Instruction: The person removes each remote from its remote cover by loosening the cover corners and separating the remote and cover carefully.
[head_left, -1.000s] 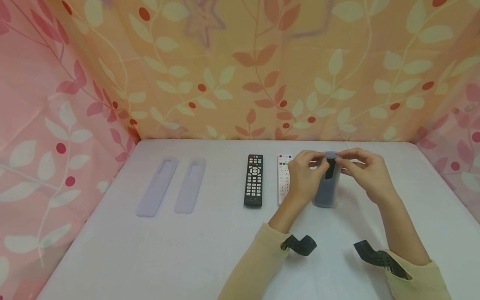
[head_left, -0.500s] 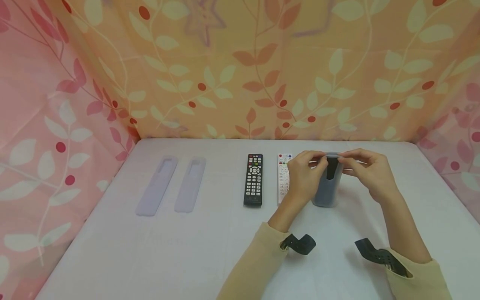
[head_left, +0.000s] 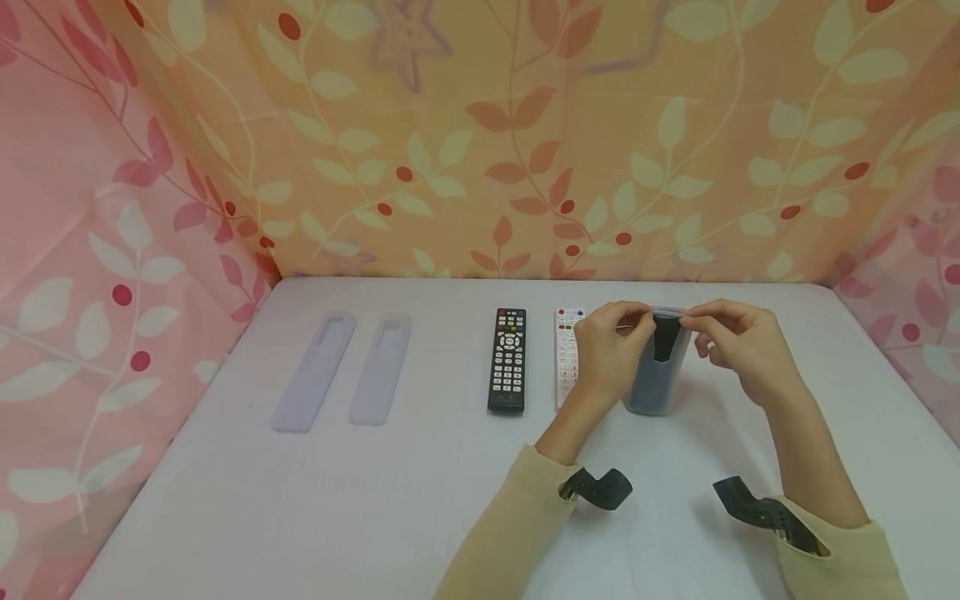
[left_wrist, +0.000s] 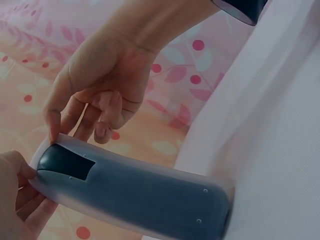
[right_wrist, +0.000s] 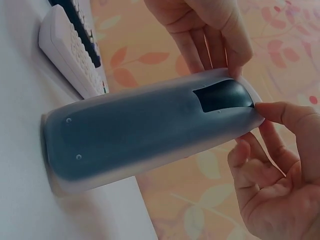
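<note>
A dark remote control (right_wrist: 227,96) sits inside a translucent silicone cover (head_left: 651,387), its back showing through. Bare dark plastic appears only at the cutout near the top end. The covered remote stands tilted, lower end at the white table. My left hand (head_left: 611,346) pinches the cover's top left corner between thumb and fingers. At the top right corner, my right hand (head_left: 738,342) pinches the cover's edge, its other fingers loosely curled, as the right wrist view also shows. A white remote (head_left: 567,358) lies just left, partly hidden by my left hand.
A black remote (head_left: 507,360) lies face up beside the white one. Farther left, two more translucent covers (head_left: 315,375) lie flat on the white table (head_left: 337,517). Patterned cloth (head_left: 450,167) walls off the back and sides.
My right hand has shifted slightly right along the cover's top edge to its corner, and its lower fingers have come away from behind. My left hand stays almost still.
</note>
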